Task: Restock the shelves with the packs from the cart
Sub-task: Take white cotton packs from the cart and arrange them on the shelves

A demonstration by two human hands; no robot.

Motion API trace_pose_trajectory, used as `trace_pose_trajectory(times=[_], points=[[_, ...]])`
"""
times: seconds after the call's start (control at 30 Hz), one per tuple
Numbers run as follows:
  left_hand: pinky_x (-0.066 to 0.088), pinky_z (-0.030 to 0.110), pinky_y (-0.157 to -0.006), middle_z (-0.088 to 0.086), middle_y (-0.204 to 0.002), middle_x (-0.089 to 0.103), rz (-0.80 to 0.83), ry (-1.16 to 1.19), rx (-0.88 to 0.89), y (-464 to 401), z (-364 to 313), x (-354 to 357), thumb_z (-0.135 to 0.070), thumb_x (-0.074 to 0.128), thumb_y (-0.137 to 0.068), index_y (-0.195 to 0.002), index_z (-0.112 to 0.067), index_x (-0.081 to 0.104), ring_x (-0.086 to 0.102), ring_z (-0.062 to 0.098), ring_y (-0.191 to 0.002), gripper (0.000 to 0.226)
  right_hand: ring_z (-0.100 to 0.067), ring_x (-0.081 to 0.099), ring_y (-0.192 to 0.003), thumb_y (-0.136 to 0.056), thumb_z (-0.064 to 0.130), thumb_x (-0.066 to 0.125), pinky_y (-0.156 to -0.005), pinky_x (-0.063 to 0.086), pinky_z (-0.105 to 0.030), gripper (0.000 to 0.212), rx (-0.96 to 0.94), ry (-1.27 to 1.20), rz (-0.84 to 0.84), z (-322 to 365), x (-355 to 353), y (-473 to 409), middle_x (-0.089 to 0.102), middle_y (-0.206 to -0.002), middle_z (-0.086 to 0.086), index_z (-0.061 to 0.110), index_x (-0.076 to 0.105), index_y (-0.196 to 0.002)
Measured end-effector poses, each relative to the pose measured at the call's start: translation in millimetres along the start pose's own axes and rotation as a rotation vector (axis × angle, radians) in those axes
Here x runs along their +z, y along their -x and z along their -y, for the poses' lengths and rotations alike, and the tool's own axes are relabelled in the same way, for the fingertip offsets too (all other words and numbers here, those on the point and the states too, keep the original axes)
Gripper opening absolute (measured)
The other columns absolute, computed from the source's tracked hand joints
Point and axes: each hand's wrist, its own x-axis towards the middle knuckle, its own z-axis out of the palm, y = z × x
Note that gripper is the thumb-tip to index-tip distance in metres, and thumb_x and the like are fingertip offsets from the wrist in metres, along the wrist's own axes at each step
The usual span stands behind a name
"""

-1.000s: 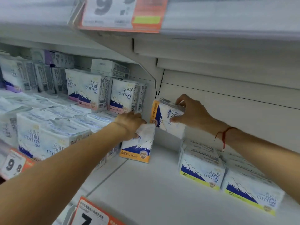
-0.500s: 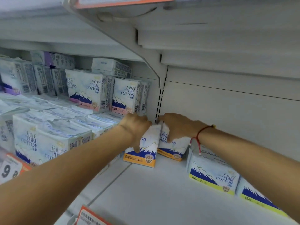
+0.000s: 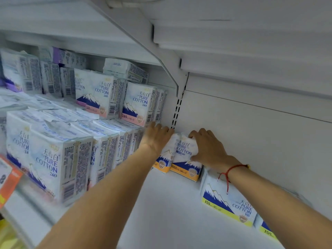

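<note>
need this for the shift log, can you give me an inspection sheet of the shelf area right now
surface: white shelf, bare in front.
job's things: two orange-band packs upright side by side at the back; yellow-band packs to their right; pink-band packs stacked on the left.
clutter: nothing seen.
hands: left hand on the left orange-band pack; right hand grips the right one.
cables: nothing seen.
surroundings: upper shelf bracket, slotted upright, orange price tag.
</note>
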Motion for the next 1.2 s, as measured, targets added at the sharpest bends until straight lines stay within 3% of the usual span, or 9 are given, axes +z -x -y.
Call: trace_pose_trajectory(times=[0.3, 0.43, 0.53, 0.57, 0.63, 0.7, 0.9, 1.1, 1.2], points=[[0.039, 0.04, -0.098, 0.007, -0.142, 0.039, 0.004, 0.12, -0.114, -18, -24, 13, -0.01, 0.059, -0.089, -0.14, -0.013, 0.026, 0.036, 0.027, -0.133, 0.061, -0.015, 0.04, -0.108, -0.069, 0.031, 0.08, -0.073, 0.037, -0.025, 0.062, 0.021, -0.075, -0.013, -12, 0, 6, 0.045, -0.115, 0.0, 0.024, 0.046, -0.121], [0.033, 0.041, -0.104, 0.006, -0.148, 0.028, 0.044, 0.107, -0.136, -18, -24, 14, -0.018, 0.07, -0.081, -0.144, -0.017, 0.018, 0.023, 0.027, -0.139, 0.082, -0.017, 0.04, -0.108, -0.071, 0.032, 0.078, -0.073, 0.035, -0.024, 0.06, 0.026, -0.005, -0.043, -6, 3, 4, 0.045, -0.115, -0.002, 0.022, 0.045, -0.12], [0.019, 0.044, -0.116, 0.005, -0.158, 0.002, 0.058, 0.061, -0.11, -13, -19, 13, -0.026, 0.072, -0.08, -0.15, -0.019, -0.005, 0.003, 0.027, -0.146, 0.105, -0.018, 0.041, -0.108, -0.069, 0.032, 0.079, -0.078, 0.043, -0.027, 0.06, 0.034, -0.005, -0.03, -6, 2, 3, 0.044, -0.115, -0.002, 0.023, 0.045, -0.118], [0.019, 0.042, -0.116, 0.006, -0.157, 0.002, 0.017, 0.068, -0.114, -9, -17, 11, -0.023, 0.073, -0.079, -0.151, -0.017, -0.004, 0.007, 0.027, -0.145, 0.105, -0.018, 0.041, -0.107, -0.068, 0.032, 0.08, -0.079, 0.044, -0.028, 0.061, 0.04, -0.012, -0.024, -6, 2, 2, 0.044, -0.115, -0.002, 0.023, 0.045, -0.117], [0.029, 0.038, -0.109, 0.009, -0.149, 0.02, -0.097, 0.109, -0.129, -2, -13, 5, -0.009, 0.071, -0.077, -0.146, -0.011, 0.014, 0.025, 0.027, -0.136, 0.089, -0.019, 0.04, -0.107, -0.067, 0.031, 0.081, -0.079, 0.042, -0.028, 0.062, 0.053, -0.023, -0.013, -6, 1, 3, 0.044, -0.114, -0.002, 0.023, 0.045, -0.117], [0.037, 0.035, -0.1, 0.008, -0.14, 0.031, -0.091, 0.185, -0.124, 5, -11, 1, -0.002, 0.068, -0.077, -0.136, -0.012, 0.03, 0.036, 0.026, -0.127, 0.071, -0.019, 0.04, -0.108, -0.068, 0.031, 0.08, -0.078, 0.038, -0.026, 0.062, 0.06, -0.028, -0.012, -5, 1, 2, 0.044, -0.114, -0.002, 0.023, 0.045, -0.118], [0.042, 0.028, -0.078, 0.002, -0.143, 0.02, 0.057, 0.413, -0.059, 12, -12, 12, -0.01, 0.069, -0.079, -0.127, -0.024, 0.04, 0.037, 0.022, -0.124, 0.058, -0.019, 0.038, -0.11, -0.072, 0.031, 0.076, -0.079, 0.036, -0.026, 0.06, 0.072, -0.023, -0.029, -6, 7, 5, 0.042, -0.117, -0.003, 0.023, 0.044, -0.121], [0.039, 0.037, -0.101, -0.002, -0.151, 0.017, 0.269, 0.424, -0.04, 22, -4, -20, -0.025, 0.064, -0.086, -0.142, -0.03, 0.034, 0.027, 0.022, -0.136, 0.064, -0.018, 0.036, -0.124, -0.081, 0.026, 0.068, -0.099, 0.035, -0.03, 0.073, 0.004, -0.06, 0.08, 0, -22, 22, 0.038, -0.139, 0.001, 0.025, 0.031, -0.144], [0.041, 0.038, -0.103, 0.0, -0.146, 0.031, 0.334, 0.438, -0.068, 42, 4, -54, -0.027, 0.062, -0.088, -0.143, -0.031, 0.036, 0.035, 0.023, -0.134, 0.061, -0.016, 0.039, -0.123, -0.086, 0.021, 0.062, -0.098, 0.034, -0.028, 0.06, 0.019, -0.123, 0.03, 17, -51, 46, 0.042, -0.137, 0.003, 0.025, 0.037, -0.14]])
